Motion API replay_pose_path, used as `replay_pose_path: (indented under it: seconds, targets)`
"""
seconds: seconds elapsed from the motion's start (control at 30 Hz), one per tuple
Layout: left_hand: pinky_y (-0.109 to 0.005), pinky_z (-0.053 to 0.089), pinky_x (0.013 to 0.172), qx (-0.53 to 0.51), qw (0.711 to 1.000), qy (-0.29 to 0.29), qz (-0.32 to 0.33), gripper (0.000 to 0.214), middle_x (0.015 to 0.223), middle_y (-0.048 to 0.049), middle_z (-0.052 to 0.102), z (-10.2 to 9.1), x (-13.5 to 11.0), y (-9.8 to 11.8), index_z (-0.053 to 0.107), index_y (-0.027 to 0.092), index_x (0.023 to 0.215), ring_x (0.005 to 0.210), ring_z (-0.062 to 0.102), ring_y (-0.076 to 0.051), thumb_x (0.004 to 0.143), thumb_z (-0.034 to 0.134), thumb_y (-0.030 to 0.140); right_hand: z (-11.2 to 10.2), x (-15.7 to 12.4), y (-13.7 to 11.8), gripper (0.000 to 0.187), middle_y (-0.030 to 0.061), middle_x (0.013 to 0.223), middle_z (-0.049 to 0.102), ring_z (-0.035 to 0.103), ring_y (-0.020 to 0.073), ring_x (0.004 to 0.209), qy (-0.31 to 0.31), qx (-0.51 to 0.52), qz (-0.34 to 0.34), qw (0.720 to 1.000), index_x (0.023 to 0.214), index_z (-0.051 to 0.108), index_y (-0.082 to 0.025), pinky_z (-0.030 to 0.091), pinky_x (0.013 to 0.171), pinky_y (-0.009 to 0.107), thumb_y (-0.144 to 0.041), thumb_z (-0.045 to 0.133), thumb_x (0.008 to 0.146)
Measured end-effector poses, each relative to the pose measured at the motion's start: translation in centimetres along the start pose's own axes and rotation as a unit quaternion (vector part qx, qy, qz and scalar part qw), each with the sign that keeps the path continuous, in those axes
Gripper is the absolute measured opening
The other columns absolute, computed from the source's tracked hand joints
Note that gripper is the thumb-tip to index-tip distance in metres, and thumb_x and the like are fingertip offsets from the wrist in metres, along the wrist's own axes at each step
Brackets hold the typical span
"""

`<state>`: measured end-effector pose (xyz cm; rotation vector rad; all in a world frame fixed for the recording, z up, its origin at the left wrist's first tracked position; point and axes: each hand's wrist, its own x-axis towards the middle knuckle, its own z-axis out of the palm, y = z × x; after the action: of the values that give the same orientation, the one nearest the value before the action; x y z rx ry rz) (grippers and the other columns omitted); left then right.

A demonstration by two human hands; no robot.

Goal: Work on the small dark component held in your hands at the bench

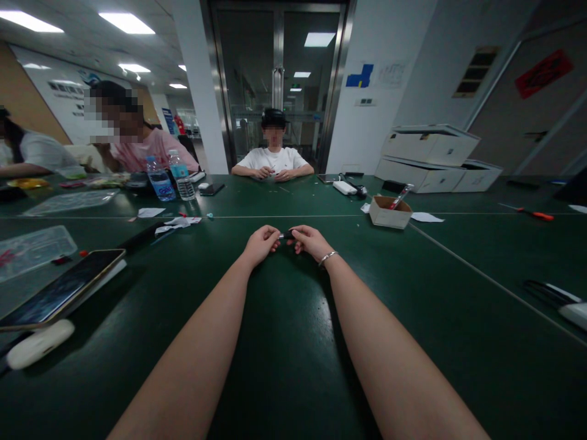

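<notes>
A small dark object with a silvery end (287, 234) is held between my two hands, just above the green table (284, 342). Its exact kind is too small to make out. My left hand (263, 245) pinches the silvery end between thumb and fingers. On the other side, my right hand (312, 242) is closed on the black end, partly covering it. The fingertips of both hands nearly meet around it. A metal bracelet (328, 259) circles my right wrist.
At left lie a phone (64, 287), a white rounded case (41, 344) and a clear plastic box (39, 250). Two bottles (160, 178) stand farther back. Ahead right is a small open box (391, 214); an orange-handled screwdriver (534, 214) lies far right. A person (274, 157) sits opposite.
</notes>
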<state>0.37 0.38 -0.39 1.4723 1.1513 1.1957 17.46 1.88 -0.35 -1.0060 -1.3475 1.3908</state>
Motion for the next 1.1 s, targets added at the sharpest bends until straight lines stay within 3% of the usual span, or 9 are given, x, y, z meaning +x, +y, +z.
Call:
replay_pose_path:
  seconds: [0.4, 0.53, 1.1]
  targets:
    - [-0.019, 0.043, 0.048, 0.01, 1.0, 0.004, -0.004, 0.019, 0.069, -0.0008, 0.057, 0.08, 0.11, -0.09, 0.056, 0.016, 0.092, 0.055, 0.053, -0.008, 0.082, 0.054, 0.032, -0.04, 0.0, -0.1, 0.01, 0.0016, 0.063, 0.066, 0.051, 0.0058, 0.039, -0.01, 0.004, 0.003, 1.0, 0.093, 0.056, -0.014, 0.047, 0.038, 0.017, -0.014, 0.059, 0.083]
    - [-0.018, 0.044, 0.049, 0.011, 1.0, 0.004, 0.002, 0.021, 0.074, -0.0015, 0.058, 0.12, -0.04, 0.15, 0.058, 0.017, 0.094, 0.059, 0.054, -0.008, 0.077, 0.061, 0.029, -0.09, 0.02, -0.03, 0.012, 0.0011, 0.063, 0.066, 0.052, 0.0059, 0.039, -0.013, 0.007, 0.001, 1.0, 0.093, 0.057, -0.014, 0.048, 0.038, 0.017, -0.014, 0.06, 0.082]
    - [-0.019, 0.042, 0.048, 0.03, 1.0, 0.0, 0.005, 0.023, 0.076, -0.0026, 0.057, 0.13, -0.05, 0.2, 0.059, 0.017, 0.098, 0.061, 0.053, -0.01, 0.077, 0.058, 0.028, 0.01, -0.22, -0.26, 0.013, 0.0001, 0.063, 0.065, 0.051, 0.0058, 0.039, -0.028, 0.007, -0.001, 1.0, 0.094, 0.056, -0.015, 0.047, 0.039, 0.017, -0.01, 0.057, 0.082]
